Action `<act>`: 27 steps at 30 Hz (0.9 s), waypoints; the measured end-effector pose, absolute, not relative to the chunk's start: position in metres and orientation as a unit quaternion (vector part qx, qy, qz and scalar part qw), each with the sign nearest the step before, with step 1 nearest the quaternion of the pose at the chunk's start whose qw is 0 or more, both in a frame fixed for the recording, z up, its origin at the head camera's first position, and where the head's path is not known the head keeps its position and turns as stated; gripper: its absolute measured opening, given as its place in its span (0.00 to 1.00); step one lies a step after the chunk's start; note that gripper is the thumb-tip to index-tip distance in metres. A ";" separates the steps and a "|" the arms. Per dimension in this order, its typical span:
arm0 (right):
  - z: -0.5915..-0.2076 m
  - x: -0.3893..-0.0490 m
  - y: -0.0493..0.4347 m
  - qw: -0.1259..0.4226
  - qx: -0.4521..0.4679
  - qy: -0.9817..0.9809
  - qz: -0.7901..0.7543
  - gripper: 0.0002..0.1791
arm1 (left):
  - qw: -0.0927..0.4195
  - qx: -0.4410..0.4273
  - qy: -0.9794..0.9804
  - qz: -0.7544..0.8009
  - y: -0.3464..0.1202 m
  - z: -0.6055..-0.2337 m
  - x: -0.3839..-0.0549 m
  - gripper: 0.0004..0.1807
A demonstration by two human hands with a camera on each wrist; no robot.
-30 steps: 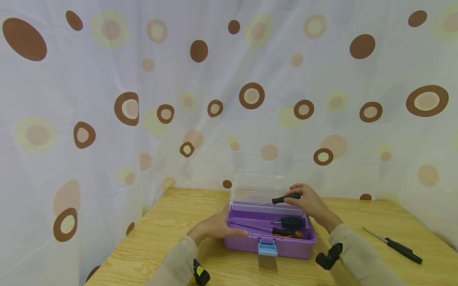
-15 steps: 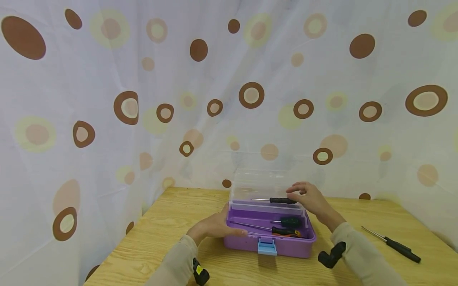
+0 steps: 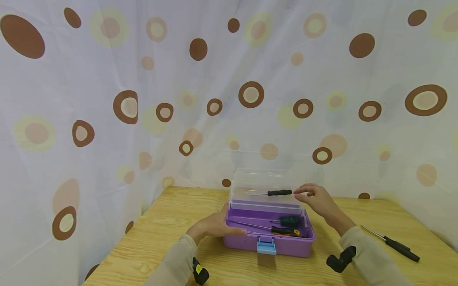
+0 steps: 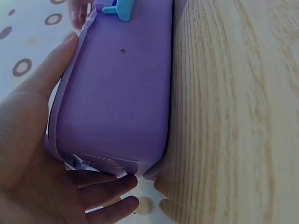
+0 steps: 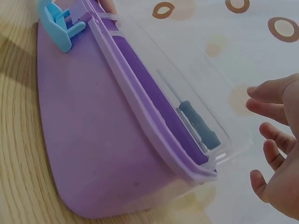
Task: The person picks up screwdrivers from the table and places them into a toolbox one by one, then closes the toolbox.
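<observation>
A purple toolbox [image 3: 293, 248] with a blue latch [image 3: 266, 247] stands on the table, its clear lid [image 3: 247, 182] tipped back. My left hand [image 3: 214, 227] holds the box's left end; in the left wrist view the thumb lies along the front rim and the fingers reach round the side. A small black-handled screwdriver [image 3: 280, 192] lies against the inside of the lid, seen through clear plastic in the right wrist view. Just right of its handle, my right hand [image 3: 320, 202] is apart from it, fingers loosely bent around nothing. Inside the box are a dark green-handled screwdriver [image 3: 290, 221] and a longer screwdriver [image 3: 284, 230].
Two black-handled screwdrivers [image 3: 398, 246] lie together on the wooden table [image 3: 171, 222] to the right. Behind the table hangs a white curtain [image 3: 272, 131] with brown and yellow dots. An orange strip shows beside the long screwdriver in the box.
My right hand has let go of the small screwdriver and drawn back to the right. The screwdriver now rests higher in the lid. My left hand has stayed put.
</observation>
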State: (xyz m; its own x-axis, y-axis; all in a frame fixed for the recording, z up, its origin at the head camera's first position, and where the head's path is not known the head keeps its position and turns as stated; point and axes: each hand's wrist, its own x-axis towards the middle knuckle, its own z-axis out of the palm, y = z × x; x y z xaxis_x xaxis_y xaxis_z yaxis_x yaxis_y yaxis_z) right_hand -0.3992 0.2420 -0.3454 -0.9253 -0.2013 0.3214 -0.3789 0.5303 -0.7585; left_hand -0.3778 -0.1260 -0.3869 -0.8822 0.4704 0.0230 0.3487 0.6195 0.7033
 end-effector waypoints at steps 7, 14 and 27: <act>-0.344 -0.394 0.253 0.095 0.172 -0.869 0.455 0.22 | 0.082 0.234 0.892 0.377 -0.126 -0.385 -0.378 0.72; -0.343 -0.388 0.263 0.103 0.174 -0.870 0.450 0.22 | 0.083 0.235 0.893 0.374 -0.126 -0.384 -0.377 0.72; -0.344 -0.377 0.282 0.098 0.185 -0.884 0.418 0.21 | 0.087 0.244 0.886 0.386 -0.126 -0.386 -0.379 0.71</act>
